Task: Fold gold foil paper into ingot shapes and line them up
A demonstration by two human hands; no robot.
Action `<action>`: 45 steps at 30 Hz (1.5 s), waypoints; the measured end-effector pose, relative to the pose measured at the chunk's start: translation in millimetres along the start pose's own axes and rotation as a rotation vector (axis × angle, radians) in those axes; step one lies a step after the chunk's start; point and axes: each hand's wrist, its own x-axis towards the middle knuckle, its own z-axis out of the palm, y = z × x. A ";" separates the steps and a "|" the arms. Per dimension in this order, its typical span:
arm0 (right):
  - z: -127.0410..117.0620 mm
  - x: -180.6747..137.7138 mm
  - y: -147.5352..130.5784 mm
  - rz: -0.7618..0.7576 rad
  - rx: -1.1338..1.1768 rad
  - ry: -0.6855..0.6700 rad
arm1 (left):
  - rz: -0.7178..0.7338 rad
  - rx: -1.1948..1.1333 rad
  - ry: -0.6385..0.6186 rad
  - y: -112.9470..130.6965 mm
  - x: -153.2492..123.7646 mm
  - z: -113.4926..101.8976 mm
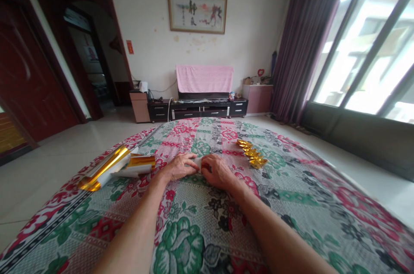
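A small piece of white-sided paper lies on the patterned cloth between my two hands, mostly covered by them. My left hand holds its left side down with bent fingers. From the other side my right hand pinches the paper, its fingers curled in. To the left, gold foil paper sheets lie partly rolled, their white backs showing. Several folded gold foil pieces stand close together in a row to the right of my right hand.
The round table wears a floral tablecloth in red, green and grey. Beyond it stand a low black cabinet and something draped with a pink towel. A purple curtain and windows are at right, doorways at left.
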 end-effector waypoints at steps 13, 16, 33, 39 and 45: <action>3.8 1.5 1.0 0.075 0.039 0.007 | -0.011 0.034 0.070 6.1 5.6 6.4; 3.3 1.7 1.4 0.068 0.047 0.002 | -0.035 0.044 0.098 6.7 5.4 7.7; 4.7 0.3 3.5 0.072 0.054 0.016 | -0.034 -0.003 0.116 3.3 7.4 8.3; 6.7 0.2 5.9 0.070 0.053 0.014 | 0.021 0.027 0.128 4.3 9.6 8.2; 4.1 1.1 3.4 0.092 0.045 -0.010 | 0.039 0.068 0.160 2.1 12.2 12.0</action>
